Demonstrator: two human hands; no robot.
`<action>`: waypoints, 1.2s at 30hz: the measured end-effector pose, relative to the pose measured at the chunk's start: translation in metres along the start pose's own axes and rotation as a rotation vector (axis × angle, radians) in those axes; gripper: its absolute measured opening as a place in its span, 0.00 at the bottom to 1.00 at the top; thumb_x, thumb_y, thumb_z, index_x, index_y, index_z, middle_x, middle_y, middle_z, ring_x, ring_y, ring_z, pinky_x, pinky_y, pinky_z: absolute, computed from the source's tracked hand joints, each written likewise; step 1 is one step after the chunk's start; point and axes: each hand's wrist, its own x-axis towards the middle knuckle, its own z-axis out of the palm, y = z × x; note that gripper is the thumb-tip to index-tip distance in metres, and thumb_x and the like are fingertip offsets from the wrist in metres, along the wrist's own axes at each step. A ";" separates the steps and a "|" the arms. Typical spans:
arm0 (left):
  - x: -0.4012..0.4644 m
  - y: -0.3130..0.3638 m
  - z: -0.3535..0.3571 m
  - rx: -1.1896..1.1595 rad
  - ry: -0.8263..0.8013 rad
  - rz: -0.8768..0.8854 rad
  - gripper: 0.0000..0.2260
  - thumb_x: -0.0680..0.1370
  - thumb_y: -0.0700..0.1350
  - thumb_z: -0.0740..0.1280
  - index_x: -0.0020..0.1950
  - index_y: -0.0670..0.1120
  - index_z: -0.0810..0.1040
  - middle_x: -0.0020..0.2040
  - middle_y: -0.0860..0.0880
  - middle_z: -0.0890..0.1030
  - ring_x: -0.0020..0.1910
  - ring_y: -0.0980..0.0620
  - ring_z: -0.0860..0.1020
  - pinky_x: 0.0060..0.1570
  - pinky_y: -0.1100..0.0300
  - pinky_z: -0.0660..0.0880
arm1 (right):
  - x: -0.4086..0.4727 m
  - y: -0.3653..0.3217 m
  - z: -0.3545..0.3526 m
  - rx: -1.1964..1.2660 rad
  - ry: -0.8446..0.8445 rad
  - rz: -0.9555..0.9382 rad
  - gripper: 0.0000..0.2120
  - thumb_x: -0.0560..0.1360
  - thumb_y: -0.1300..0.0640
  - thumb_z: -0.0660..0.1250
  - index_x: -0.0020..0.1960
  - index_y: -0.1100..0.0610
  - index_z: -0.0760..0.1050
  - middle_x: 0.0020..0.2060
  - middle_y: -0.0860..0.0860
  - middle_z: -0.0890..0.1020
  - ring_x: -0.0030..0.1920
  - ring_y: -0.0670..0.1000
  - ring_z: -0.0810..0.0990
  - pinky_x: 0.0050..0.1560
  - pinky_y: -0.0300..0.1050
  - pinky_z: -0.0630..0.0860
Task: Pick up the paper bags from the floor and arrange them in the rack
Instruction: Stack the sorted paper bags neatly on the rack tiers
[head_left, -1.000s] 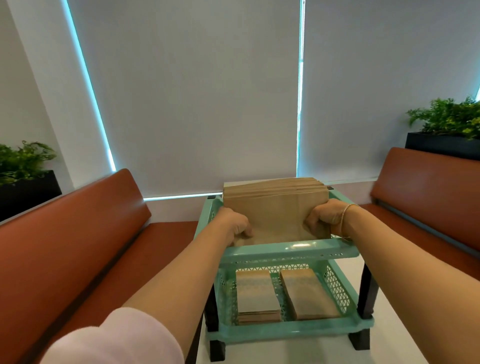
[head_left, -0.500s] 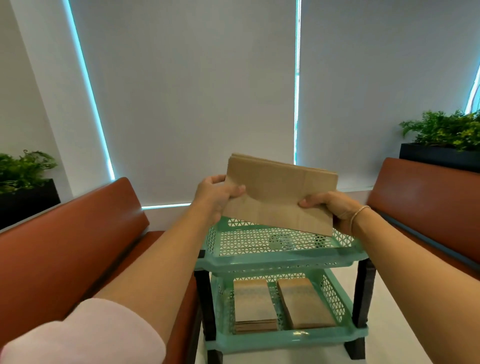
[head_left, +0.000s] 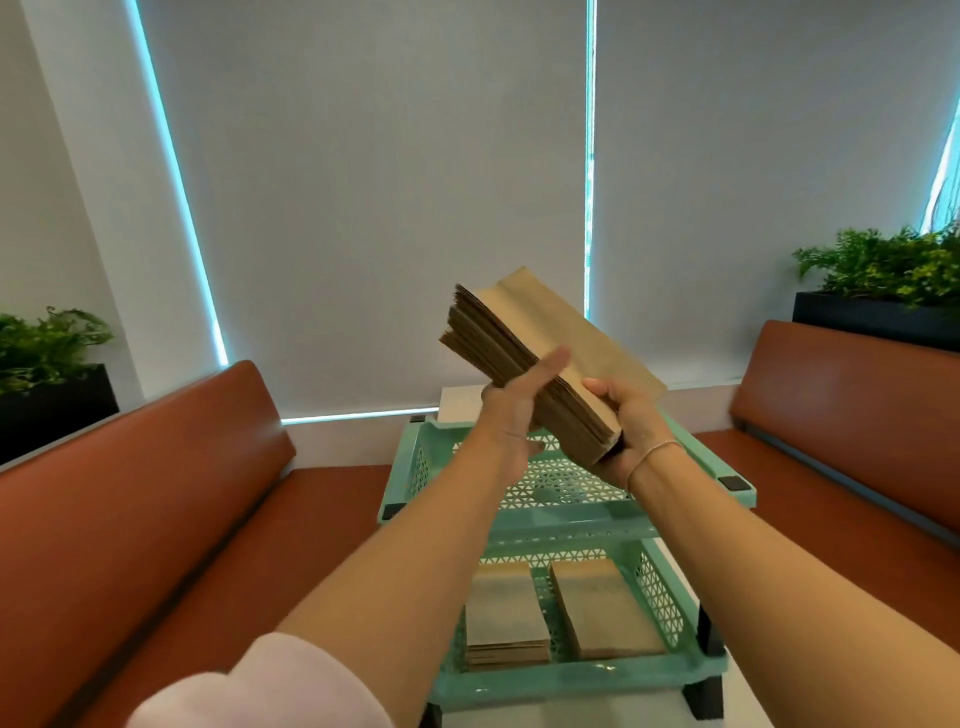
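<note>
— What are the hands doing with the thick stack of flat brown paper bags (head_left: 540, 358)?

— The right hand (head_left: 631, 431) is gripping the stack's near lower end, thumb on top and fingers curled under. The left hand (head_left: 511, 410) is lying against the stack's left edge, its fingers straight and pointing toward one o'clock.

— And where is the stack sitting?

— It is hanging in the air, tilted, its far end rising toward eleven o'clock — above the top tray of the mint-green perforated plastic rack (head_left: 566, 514), not touching it.

— Anything on the lower tray?

— Two smaller piles of brown paper bags are lying side by side there: the left pile (head_left: 504, 616) and the right pile (head_left: 602, 608).

— What is surrounding the rack?

— A rust-brown padded bench (head_left: 156, 499) is running off at nine o'clock, another (head_left: 852, 415) at three o'clock.
</note>
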 end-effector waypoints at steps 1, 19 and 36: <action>0.006 -0.006 0.005 -0.032 0.027 -0.014 0.39 0.58 0.55 0.80 0.64 0.43 0.71 0.54 0.45 0.81 0.54 0.45 0.78 0.57 0.46 0.73 | 0.001 0.003 0.001 -0.011 0.004 -0.005 0.09 0.75 0.55 0.62 0.42 0.60 0.74 0.26 0.55 0.80 0.24 0.52 0.78 0.28 0.37 0.76; 0.023 -0.012 -0.030 -0.004 0.050 -0.101 0.02 0.78 0.35 0.63 0.46 0.40 0.74 0.40 0.43 0.78 0.37 0.47 0.78 0.41 0.53 0.76 | -0.007 -0.026 -0.027 -0.478 -0.018 0.050 0.12 0.67 0.60 0.72 0.47 0.59 0.71 0.41 0.56 0.77 0.40 0.54 0.78 0.48 0.50 0.78; 0.053 -0.041 -0.051 0.359 -0.082 0.159 0.29 0.73 0.30 0.68 0.70 0.43 0.61 0.64 0.41 0.74 0.63 0.44 0.74 0.65 0.49 0.70 | 0.027 0.000 -0.030 -1.188 -0.100 -0.087 0.18 0.59 0.73 0.76 0.42 0.56 0.77 0.38 0.48 0.80 0.45 0.52 0.79 0.51 0.46 0.77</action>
